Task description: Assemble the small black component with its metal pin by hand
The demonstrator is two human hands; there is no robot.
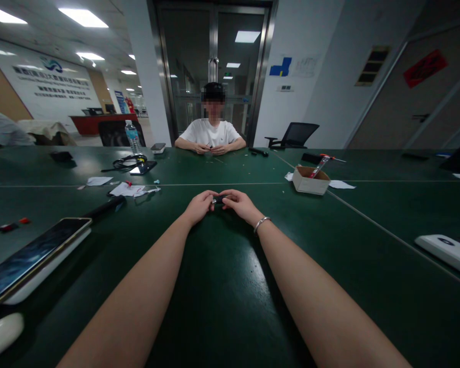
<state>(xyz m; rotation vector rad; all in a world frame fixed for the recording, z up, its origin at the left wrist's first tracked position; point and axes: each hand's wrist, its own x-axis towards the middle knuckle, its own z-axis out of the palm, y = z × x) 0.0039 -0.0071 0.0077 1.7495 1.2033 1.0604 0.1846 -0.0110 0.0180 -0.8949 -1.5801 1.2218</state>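
Together, my left hand [198, 208] and right hand [244, 205] pinched a small black object [220, 200], at my left's three o'clock, my right's nine, long axis roughly nine-to-three, silvery end [213, 201] toward nine.

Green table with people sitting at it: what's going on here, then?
Someone at the green table is holding a small dark object between the fingertips of the left hand and right hand; its details are too small to make out. An open box stands off to the right. Across the table sits a person in a white shirt, hands close together.
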